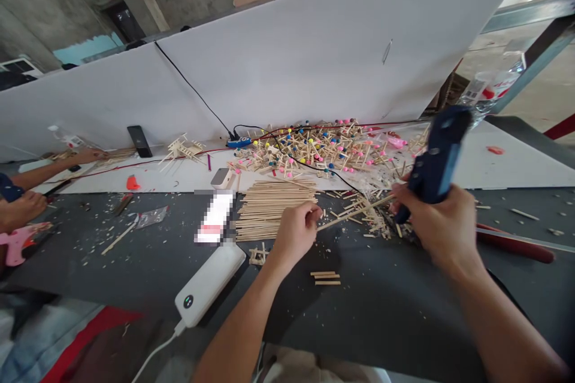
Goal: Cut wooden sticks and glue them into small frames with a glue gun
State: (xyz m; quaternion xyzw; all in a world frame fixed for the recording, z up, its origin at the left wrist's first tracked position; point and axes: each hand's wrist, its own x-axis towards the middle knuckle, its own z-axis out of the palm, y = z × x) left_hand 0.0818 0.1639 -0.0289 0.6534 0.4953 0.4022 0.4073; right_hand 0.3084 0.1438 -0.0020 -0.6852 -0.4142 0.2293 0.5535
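A thin wooden stick [354,212] spans the space between my two hands. Its left end meets my left hand [297,230], whose fingers are closed in a pinch on it. Its other end reaches the fingers of my right hand [442,224]; whether they touch it I cannot tell. That hand is wrapped round a dark blue hand tool [438,155], blurred and resembling a glue gun, tilted with its narrow end down. Beside my left hand lies a row of long wooden sticks [265,209]. Several short cut sticks [326,278] lie in front, and a small stick frame [259,255] sits near my left wrist.
Behind is a heap of stick pieces with coloured balls [314,146]. A white power bank [211,284] with a cable and a lit phone [215,215] lie left. A red-handled tool [516,245] rests right. A co-worker's hand [22,209] is at far left. A white partition [287,66] stands behind.
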